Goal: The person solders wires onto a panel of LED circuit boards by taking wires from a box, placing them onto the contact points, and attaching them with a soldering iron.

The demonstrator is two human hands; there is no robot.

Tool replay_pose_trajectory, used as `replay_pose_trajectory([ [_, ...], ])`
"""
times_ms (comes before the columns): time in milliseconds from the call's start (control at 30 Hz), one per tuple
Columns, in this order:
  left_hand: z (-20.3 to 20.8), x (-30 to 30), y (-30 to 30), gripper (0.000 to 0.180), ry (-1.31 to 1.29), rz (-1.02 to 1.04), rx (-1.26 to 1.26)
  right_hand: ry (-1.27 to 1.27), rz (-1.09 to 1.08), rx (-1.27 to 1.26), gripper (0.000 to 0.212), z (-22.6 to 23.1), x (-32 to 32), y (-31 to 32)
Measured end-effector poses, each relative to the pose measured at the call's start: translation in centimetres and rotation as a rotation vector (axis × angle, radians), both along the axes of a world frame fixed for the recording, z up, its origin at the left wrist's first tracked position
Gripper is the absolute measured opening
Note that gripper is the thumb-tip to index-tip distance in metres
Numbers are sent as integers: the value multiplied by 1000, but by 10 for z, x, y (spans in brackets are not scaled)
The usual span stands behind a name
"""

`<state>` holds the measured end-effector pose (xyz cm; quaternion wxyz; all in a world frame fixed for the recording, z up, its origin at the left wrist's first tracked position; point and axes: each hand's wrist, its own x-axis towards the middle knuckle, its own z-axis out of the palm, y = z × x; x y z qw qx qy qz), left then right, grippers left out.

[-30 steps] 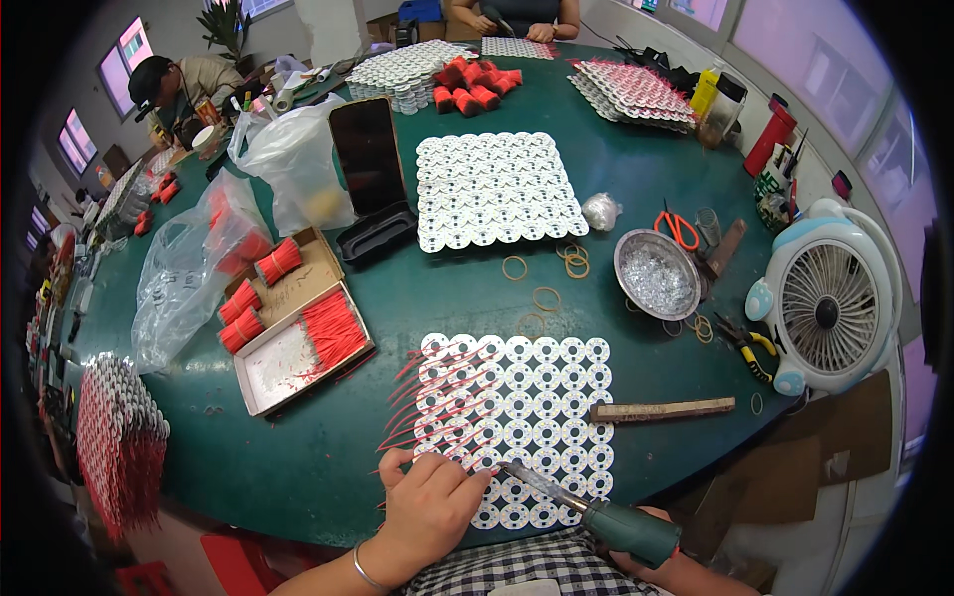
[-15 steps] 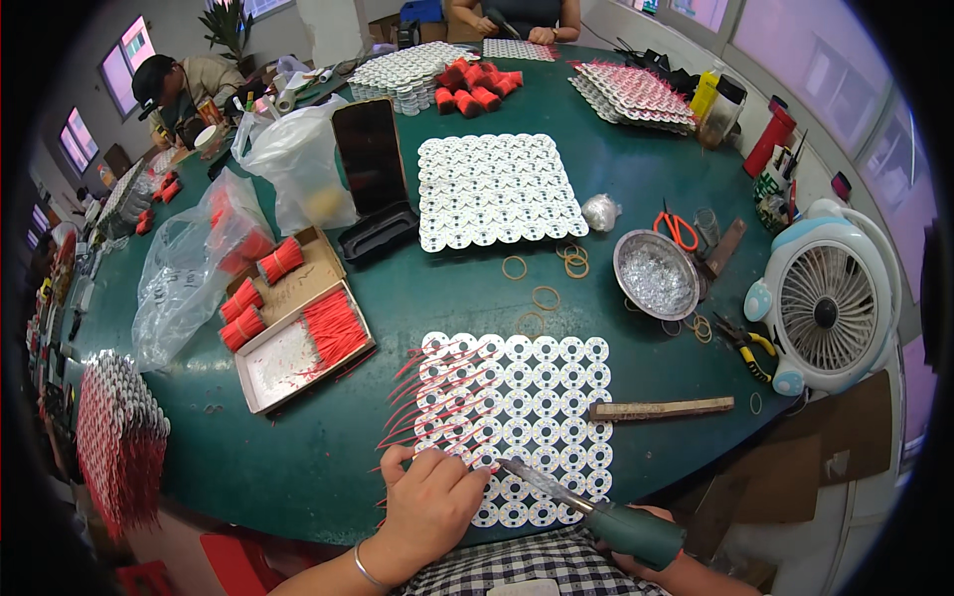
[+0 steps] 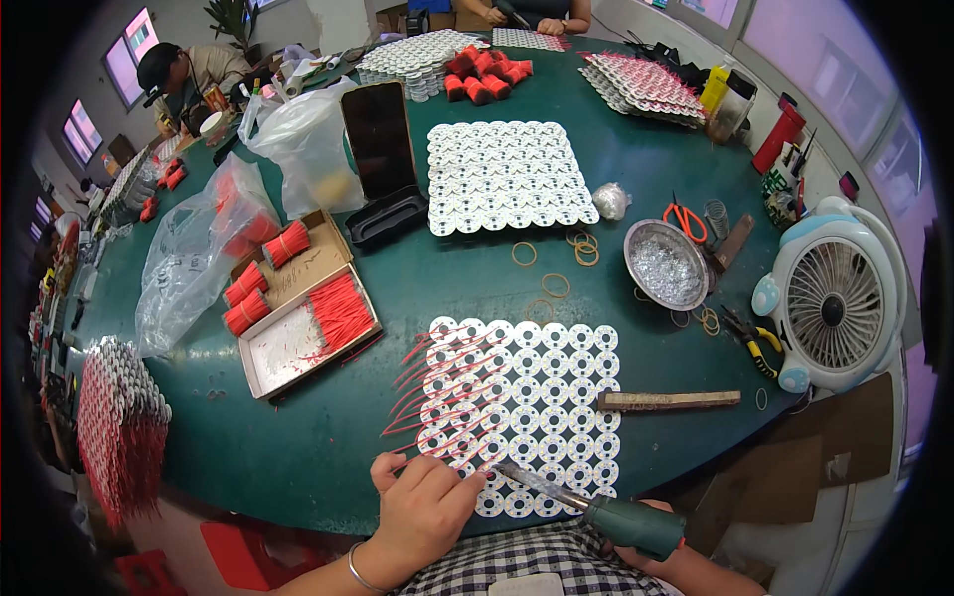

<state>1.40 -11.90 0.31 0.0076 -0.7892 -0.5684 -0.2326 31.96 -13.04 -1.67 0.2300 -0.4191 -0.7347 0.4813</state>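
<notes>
A panel of round white circuit boards (image 3: 554,379) lies flat on the table in front of me, with thin red wires (image 3: 407,402) sticking out from its left columns. My left hand (image 3: 425,507) is over the panel's near left corner, thumb and fingers pinched on a red wire whose end reaches a board. My right hand (image 3: 638,564), partly hidden, grips the green handle of a soldering iron (image 3: 636,526). The iron's tip is beside my left fingertips, at or just above a board; whether it touches, I cannot tell. A wooden strip (image 3: 671,399) rests across the panel's right edge.
An open box of red wires (image 3: 343,313) and plastic bags (image 3: 204,253) are left. Another white panel stack (image 3: 512,179) and a phone (image 3: 378,139) stand beyond. Right are a metal bowl (image 3: 636,283), pliers (image 3: 760,348) and a fan (image 3: 835,298). Co-workers sit at the far side.
The whole view has shifted slightly. Against the panel, my left hand and the iron's tip sit a little nearer to me. Both hands keep their grips.
</notes>
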Motion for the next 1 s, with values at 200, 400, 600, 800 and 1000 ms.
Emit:
replay_pose_trajectory([
  [200, -2, 0, -1, 13, 15, -6, 2, -39, 40, -12, 17, 4, -5, 4],
  [400, -2, 1, -1, 19, 10, 3, 7, -78, 83, 179, 14, 17, -16, 13],
  [600, -3, 1, -2, 19, -31, 13, -4, -19, -153, -171, 21, -1, 0, -5],
  [800, -4, 0, -1, 19, -43, 14, -9, 110, -45, -88, 27, 7, 2, 3],
  [1000, -1, 2, -4, 14, -53, 24, -2, 137, -47, -238, 25, 16, 4, 4],
])
